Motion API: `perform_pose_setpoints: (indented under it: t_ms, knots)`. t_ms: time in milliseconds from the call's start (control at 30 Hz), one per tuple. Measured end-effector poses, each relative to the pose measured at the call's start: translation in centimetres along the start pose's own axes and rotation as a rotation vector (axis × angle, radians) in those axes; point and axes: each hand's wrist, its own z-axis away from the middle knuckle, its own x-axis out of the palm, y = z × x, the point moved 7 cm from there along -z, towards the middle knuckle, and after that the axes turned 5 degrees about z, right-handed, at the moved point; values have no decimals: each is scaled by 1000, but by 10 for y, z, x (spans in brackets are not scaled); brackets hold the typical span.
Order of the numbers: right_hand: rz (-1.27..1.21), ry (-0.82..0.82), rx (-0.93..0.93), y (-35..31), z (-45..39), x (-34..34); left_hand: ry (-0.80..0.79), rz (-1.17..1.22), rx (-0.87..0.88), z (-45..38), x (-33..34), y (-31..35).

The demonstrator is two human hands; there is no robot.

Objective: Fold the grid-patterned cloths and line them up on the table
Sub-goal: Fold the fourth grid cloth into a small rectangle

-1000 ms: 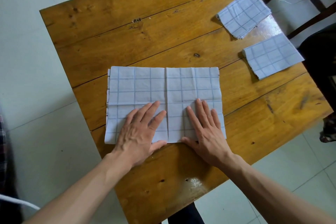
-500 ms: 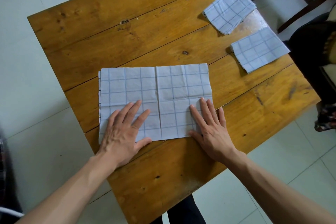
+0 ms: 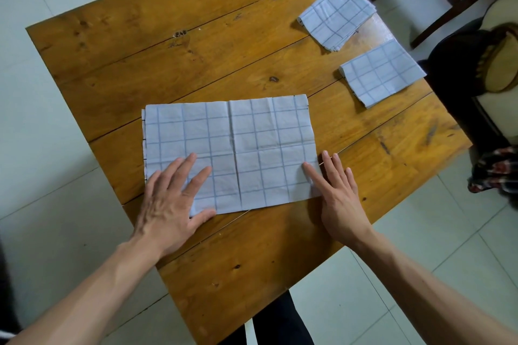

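**Hands part toward the cloth's short ends**

Since the earlier frames both hands have slid outward from the cloth's middle: the left hand (image 3: 171, 199) now lies flat on the near left corner, and the right hand (image 3: 337, 190) has moved to the right edge, its forefinger on the fabric and the other fingers on the bare table (image 3: 252, 260). Both are spread with straight fingers and hold nothing.

The half-folded cloth (image 3: 238, 143) lies flat near the front of the table, with a crease down its middle and another across it. It looks thin, light and limp, so it should bend readily along that middle crease but may slide on the glossy wood or let its layers shift apart. A good hold would likely be a pinch at both right-hand corners, through both layers, while the left hand pins the other end.

Farther off, along the right edge, three folded cloths (image 3: 382, 73) lie in a loose row, each turned at a slightly different angle.
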Motion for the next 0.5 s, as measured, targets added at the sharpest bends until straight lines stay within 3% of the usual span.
perform_pose_setpoints:
  t_ms: [100,200,367,500]
  knots:
    - [-93,133,62,-12,-2,-14,2,-5,2,0,1,0]
    - [-136,256,-22,-50,-7,-23,12,-5,10,1,1,-1]
    - [-76,184,-320,-132,-22,-8,5,-14,2,1,1,-1]
    - [17,83,-383,-156,-29,16,14,-3,-6,1,1,-1]
